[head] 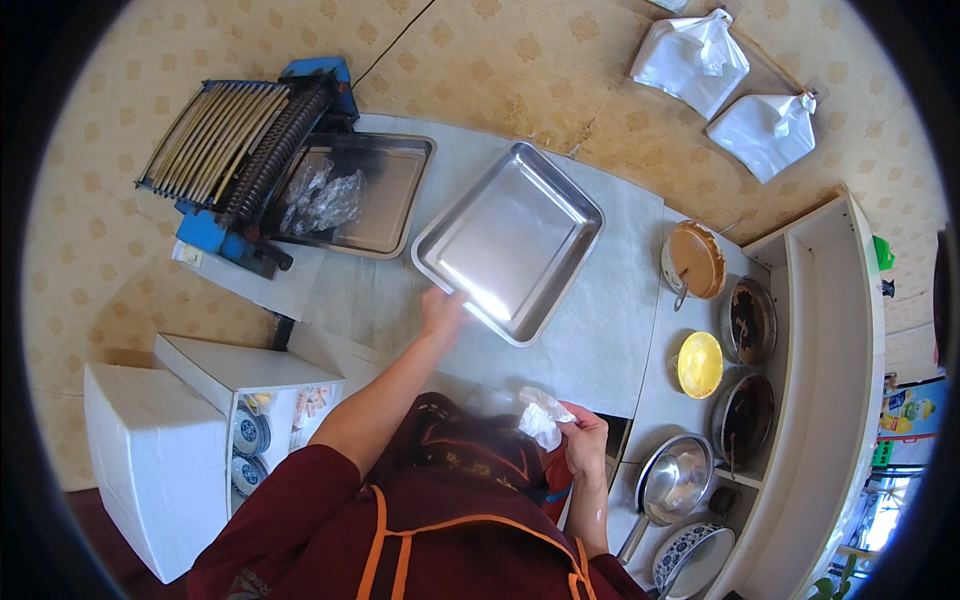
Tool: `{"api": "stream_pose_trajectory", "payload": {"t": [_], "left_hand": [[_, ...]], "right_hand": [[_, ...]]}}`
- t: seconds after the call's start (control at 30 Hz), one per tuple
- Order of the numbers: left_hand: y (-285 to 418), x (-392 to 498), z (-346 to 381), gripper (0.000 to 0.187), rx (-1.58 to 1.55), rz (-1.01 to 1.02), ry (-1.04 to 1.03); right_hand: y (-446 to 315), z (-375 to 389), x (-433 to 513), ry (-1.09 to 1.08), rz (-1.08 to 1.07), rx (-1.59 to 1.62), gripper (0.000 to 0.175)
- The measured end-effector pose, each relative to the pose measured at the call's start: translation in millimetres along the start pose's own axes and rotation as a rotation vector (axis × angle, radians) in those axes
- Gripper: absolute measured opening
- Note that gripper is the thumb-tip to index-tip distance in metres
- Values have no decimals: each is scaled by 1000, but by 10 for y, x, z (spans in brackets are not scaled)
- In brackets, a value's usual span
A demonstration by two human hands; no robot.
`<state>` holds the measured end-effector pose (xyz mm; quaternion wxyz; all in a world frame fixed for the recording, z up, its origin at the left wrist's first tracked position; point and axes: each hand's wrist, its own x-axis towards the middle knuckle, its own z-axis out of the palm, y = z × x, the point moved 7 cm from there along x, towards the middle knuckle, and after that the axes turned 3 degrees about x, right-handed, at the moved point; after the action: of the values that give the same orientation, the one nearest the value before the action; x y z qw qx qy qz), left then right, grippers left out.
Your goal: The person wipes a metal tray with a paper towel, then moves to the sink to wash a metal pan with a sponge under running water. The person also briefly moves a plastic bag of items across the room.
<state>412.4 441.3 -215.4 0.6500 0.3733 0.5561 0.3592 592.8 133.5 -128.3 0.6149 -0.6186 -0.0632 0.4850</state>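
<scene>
My left hand (444,319), slightly blurred, is at the near rim of a rectangular stainless steel tray (510,232), with its fingers on the edge. The tray is bare inside and sits at an angle on the pale grey tabletop (600,352). Close to my apron, my right hand (586,442) pinches a crumpled white tissue or paper (543,418) between thumb and fingers. Left of the steel tray lies a darker metal tray (390,217) with crumpled clear plastic (330,199) in it.
A blue-framed machine with brass-coloured rods (217,142) overhangs the dark tray. Along the right stand a bowl of brown paste (697,262), a yellow bowl (700,365), dark round pans (750,322), a steel pan (679,480) and a patterned bowl (694,559). Plastic bags (694,64) hang on the wall.
</scene>
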Motion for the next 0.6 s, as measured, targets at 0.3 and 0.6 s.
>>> {"api": "stream_pose_trajectory", "payload": {"t": [0.3,0.6], "left_hand": [[806,-445,-763,12,197,427,337],[2606,-2685,-1808,9,881,911,554]], "right_hand": [[-171,-25,186,97,60,69,26],[-776,658,360,-309,-150,-182,22]]}}
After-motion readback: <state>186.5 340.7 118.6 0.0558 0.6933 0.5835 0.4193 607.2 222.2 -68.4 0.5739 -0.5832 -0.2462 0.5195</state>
